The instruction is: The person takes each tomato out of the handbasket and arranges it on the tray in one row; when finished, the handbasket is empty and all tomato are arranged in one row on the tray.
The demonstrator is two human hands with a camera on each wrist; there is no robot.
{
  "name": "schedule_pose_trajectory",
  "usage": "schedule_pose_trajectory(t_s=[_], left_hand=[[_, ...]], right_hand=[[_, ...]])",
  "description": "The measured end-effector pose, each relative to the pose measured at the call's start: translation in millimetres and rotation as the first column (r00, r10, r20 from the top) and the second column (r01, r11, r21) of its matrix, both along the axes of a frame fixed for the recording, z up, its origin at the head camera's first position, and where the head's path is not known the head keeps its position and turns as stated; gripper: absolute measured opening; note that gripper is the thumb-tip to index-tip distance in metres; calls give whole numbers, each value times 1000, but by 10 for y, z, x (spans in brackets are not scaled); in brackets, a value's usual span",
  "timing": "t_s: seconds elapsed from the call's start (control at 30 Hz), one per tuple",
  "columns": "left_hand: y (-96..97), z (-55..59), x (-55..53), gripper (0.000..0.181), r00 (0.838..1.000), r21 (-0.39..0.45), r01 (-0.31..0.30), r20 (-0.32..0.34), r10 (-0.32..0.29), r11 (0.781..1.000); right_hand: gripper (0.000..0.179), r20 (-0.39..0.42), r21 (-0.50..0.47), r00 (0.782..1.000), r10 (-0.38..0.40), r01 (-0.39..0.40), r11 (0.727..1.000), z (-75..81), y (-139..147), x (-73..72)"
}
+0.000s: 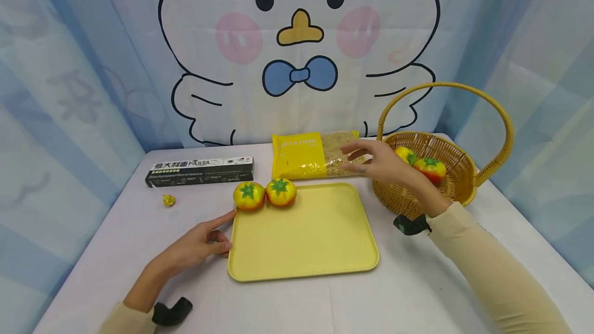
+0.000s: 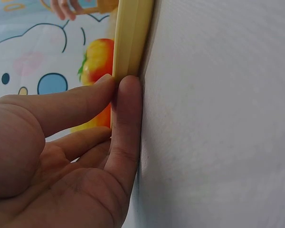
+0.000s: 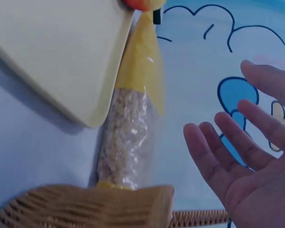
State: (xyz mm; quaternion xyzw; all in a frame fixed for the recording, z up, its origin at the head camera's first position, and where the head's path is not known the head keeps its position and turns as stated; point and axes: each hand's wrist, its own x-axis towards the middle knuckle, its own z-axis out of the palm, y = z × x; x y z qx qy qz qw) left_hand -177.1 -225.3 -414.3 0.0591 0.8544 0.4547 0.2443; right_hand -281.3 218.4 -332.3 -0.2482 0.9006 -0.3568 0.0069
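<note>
A pale yellow tray point(image 1: 303, 236) lies flat on the table. Two yellow-red tomatoes point(image 1: 281, 192) with green star-shaped tops sit side by side in its far left corner. My left hand point(image 1: 197, 246) is at the tray's left edge; in the left wrist view the thumb and a finger point(image 2: 129, 102) pinch the rim. My right hand point(image 1: 382, 161), empty with fingers spread, hovers between the pasta bag point(image 1: 299, 156) and the wicker basket point(image 1: 424, 140). Inside the basket lie more such tomatoes point(image 1: 430, 169), partly hidden by the right wrist.
A black pasta box point(image 1: 199, 171) lies at the back left, with a small crumpled yellow item point(image 1: 169, 200) in front of it. The basket's tall arched handle point(image 1: 508, 138) rises at the right. A printed curtain point(image 1: 301, 112) hangs behind the table.
</note>
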Motion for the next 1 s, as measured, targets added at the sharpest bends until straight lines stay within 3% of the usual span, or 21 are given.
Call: schedule_pose_trajectory(t_s=[0.37, 0.7, 1.0], left_hand=[[0, 3, -1, 82, 1000, -5, -8, 0, 8, 1000], [11, 2, 0, 82, 1000, -4, -7, -2, 7, 1000], [14, -2, 5, 82, 1000, -6, -10, -3, 10, 1000]], right_hand=[[49, 5, 85, 989, -146, 145, 986, 151, 583, -130], [59, 63, 131, 957, -282, 272, 953, 155, 1083, -255], [67, 88, 212, 937, -339, 315, 925, 140, 1406, -267]])
